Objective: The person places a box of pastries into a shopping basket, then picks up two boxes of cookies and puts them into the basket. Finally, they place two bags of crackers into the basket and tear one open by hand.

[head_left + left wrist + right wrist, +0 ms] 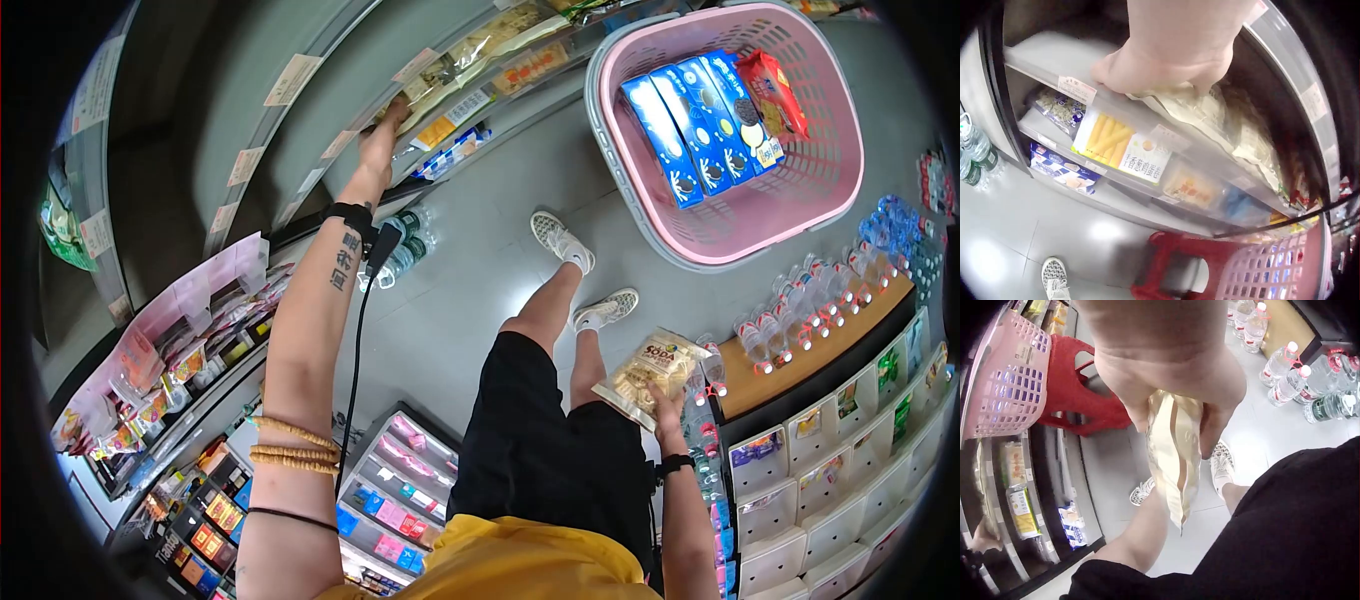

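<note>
My right hand [667, 408] grips a cream bag of soda crackers [648, 372] by one end, in front of the right leg. In the right wrist view the bag [1175, 456] is seen edge-on, with the thumb and fingers on opposite sides. Stretched out to the shelf at upper left, my left hand [378, 150] is at a row of cream packets. The left wrist view has that hand [1172, 59] over the shelf's front edge, right at a cream packet [1194, 115]; its fingertips are partly hidden, so I cannot tell whether they grip it.
A pink basket [690, 245] holds blue biscuit boxes [700, 120] and a red packet [775, 95]. It sits on a red stool [1072, 384]. Lower shelves carry a yellow package [1107, 140] and a blue-white package [1063, 169]. Bottled water [800, 300] lines the right side.
</note>
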A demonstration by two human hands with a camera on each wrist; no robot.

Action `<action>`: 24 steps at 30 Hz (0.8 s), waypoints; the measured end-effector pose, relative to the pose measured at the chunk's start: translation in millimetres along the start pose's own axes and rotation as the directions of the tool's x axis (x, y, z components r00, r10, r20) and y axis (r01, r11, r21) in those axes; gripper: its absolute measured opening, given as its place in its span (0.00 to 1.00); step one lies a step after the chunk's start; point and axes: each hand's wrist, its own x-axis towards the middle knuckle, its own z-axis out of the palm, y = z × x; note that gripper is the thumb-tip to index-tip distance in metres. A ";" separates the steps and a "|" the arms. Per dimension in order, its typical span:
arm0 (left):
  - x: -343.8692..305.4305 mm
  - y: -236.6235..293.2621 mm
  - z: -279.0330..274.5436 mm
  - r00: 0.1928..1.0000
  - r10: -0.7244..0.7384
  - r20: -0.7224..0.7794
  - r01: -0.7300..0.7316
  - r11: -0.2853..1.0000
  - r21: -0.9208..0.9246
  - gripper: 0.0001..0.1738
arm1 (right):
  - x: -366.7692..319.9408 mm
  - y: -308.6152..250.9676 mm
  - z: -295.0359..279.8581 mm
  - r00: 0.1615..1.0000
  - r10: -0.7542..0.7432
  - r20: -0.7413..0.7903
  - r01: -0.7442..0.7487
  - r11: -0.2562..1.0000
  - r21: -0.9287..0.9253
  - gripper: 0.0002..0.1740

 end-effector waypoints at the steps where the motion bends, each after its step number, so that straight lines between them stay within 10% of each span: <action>1: -3.1 6.3 2.3 0.999 -0.039 0.006 0.039 0.999 -0.018 0.38 | -2.7 -5.8 9.5 1.000 0.007 -0.006 -0.007 1.000 0.001 0.39; 14: -43.4 28.7 -27.3 0.961 -0.252 0.118 0.278 0.894 -0.352 0.28 | -14.3 -62.5 58.7 0.980 -0.170 0.102 0.180 0.979 -0.099 0.37; 24: -218.8 -23.0 -56.2 0.888 -0.376 0.265 0.459 0.707 -0.538 0.24 | -45.6 -97.0 31.7 0.984 0.084 0.160 -0.080 0.996 -0.027 0.41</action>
